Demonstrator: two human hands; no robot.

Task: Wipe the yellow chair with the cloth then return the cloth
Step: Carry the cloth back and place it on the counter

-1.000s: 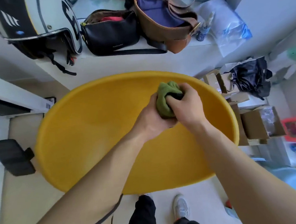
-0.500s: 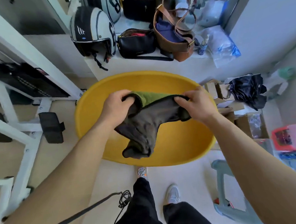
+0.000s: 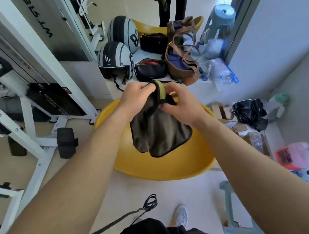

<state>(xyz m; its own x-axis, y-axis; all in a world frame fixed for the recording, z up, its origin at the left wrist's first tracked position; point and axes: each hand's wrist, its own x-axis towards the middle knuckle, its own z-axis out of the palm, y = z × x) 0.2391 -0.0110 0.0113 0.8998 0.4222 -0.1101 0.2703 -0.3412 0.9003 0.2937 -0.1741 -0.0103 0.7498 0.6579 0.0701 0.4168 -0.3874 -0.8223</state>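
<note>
The yellow chair [image 3: 166, 167] is a round plastic shell on the floor in front of me, seen from above. Over it hangs the cloth [image 3: 159, 133], grey-brown with a green side showing at its top fold. My left hand [image 3: 138, 97] grips the cloth's upper left edge. My right hand [image 3: 181, 104] pinches the top edge just beside it, so both hands are close together above the chair's far rim. The cloth hangs free and covers part of the seat.
A white ledge behind the chair carries a helmet [image 3: 115, 60], a black bag [image 3: 150, 69] and a brown bag [image 3: 182, 64]. White gym equipment [image 3: 34, 102] stands at left. Cardboard boxes [image 3: 223, 111] and a black bag lie at right; a blue stool [image 3: 234, 213] is near my feet.
The cloth was bunched in both hands down in the seat, then spread wide between them. Now the hands are raised and brought together at its top edge, and my view has pulled back.
</note>
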